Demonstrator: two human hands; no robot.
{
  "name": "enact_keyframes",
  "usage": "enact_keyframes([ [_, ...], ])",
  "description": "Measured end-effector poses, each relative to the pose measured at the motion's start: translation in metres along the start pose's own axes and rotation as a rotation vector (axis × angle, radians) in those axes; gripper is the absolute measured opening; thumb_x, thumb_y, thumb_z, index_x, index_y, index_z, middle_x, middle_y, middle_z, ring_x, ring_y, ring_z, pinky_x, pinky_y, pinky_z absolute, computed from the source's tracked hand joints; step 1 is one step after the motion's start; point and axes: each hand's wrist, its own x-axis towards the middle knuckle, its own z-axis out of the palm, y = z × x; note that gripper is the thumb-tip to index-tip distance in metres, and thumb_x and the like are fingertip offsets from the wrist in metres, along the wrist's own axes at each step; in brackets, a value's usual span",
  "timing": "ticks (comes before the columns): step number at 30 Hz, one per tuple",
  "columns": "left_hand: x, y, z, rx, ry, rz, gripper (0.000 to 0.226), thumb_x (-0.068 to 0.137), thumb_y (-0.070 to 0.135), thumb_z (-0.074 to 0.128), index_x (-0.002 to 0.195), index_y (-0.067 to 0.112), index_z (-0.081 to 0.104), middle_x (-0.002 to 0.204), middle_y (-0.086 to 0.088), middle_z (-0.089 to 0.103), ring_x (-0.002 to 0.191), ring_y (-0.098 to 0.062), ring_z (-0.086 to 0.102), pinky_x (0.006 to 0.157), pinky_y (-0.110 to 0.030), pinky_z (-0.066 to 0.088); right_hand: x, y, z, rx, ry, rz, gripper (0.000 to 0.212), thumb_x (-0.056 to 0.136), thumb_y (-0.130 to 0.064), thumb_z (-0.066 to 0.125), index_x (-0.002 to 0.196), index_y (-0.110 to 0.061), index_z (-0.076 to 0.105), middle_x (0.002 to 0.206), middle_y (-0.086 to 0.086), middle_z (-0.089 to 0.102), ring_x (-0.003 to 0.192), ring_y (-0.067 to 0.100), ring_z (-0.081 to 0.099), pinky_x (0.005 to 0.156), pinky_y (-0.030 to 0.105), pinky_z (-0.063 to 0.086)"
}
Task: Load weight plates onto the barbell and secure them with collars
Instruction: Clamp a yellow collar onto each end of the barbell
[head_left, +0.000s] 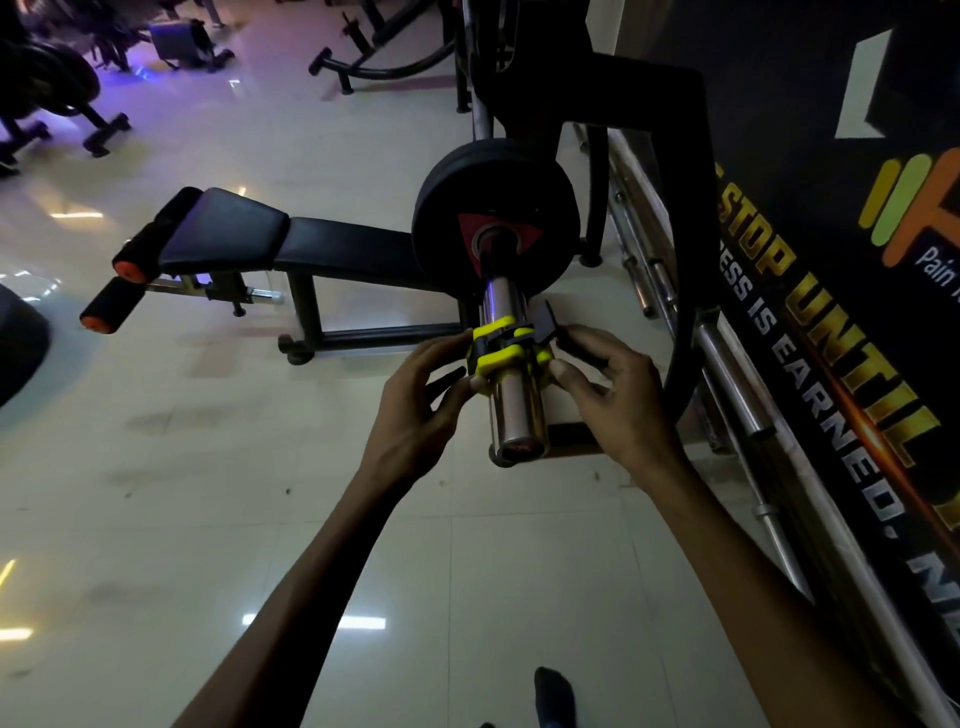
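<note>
A chrome barbell sleeve points toward me, with a black weight plate bearing a red triangle mark pushed far up it. A yellow and black collar sits around the sleeve, well short of the plate, its black lever sticking out to the right. My left hand grips the collar's left side. My right hand holds its right side, fingers on the lever.
A black padded bench with orange-tipped rollers stands to the left. Its black rack upright curves down on the right. Spare chrome bars lean along the lettered wall. Other gym machines stand far left on the tiled floor.
</note>
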Motion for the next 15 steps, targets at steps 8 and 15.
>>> enact_keyframes([
  [8, 0.074, -0.013, 0.01, 0.118, 0.105, 0.041, 0.041, 0.098, 0.007, 0.067, 0.139, 0.008, 0.062, 0.128, -0.005, 0.065, 0.112, -0.009, 0.065, 0.097, -0.02, 0.055, 0.071, 0.008, 0.025, -0.15, 0.107, -0.122, 0.028, 0.097, -0.013, 0.069, 0.124, -0.008, 0.07, 0.127, 0.0, 0.066, 0.116, 0.006, 0.059, 0.096, 0.016, 0.055],
  [15, 0.132, -0.023, 0.017, 0.181, 0.161, 0.042, 0.038, 0.098, 0.011, 0.067, 0.136, 0.003, 0.063, 0.123, -0.01, 0.065, 0.097, 0.009, 0.064, 0.082, -0.007, 0.053, 0.13, 0.017, 0.039, -0.182, 0.16, -0.148, 0.028, 0.097, -0.01, 0.068, 0.124, -0.007, 0.07, 0.122, -0.001, 0.067, 0.108, 0.002, 0.057, 0.091, 0.01, 0.052],
])
